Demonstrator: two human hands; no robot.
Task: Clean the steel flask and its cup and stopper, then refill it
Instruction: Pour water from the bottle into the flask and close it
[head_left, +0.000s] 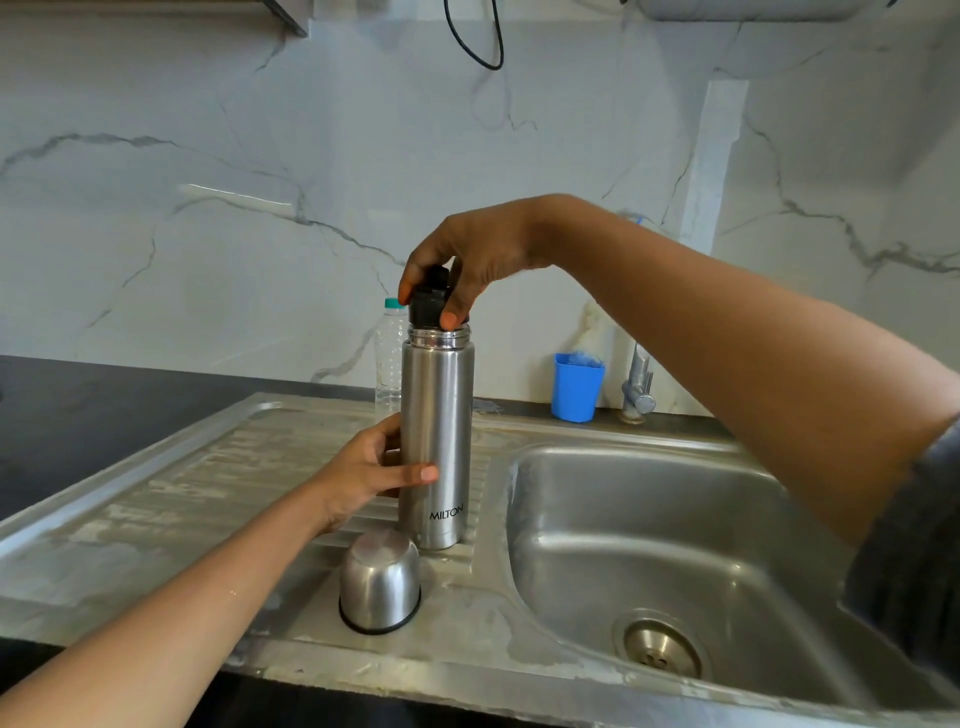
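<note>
Centrally, flask (436, 441) upright on drainboard (156, 493), left hand (374, 467) wrapped round its middle, right hand (467, 254) pinching black stopper (428, 299) at its mouth, cup (379, 587) inverted just in front, bottle (389, 353) behind, blue tumbler (576, 387) by tap (638, 384), sink (675, 519) alongside.

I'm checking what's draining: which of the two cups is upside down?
The shiny steel cup on the drainboard, rim down; the blue plastic cup by the tap stands upright.
</note>
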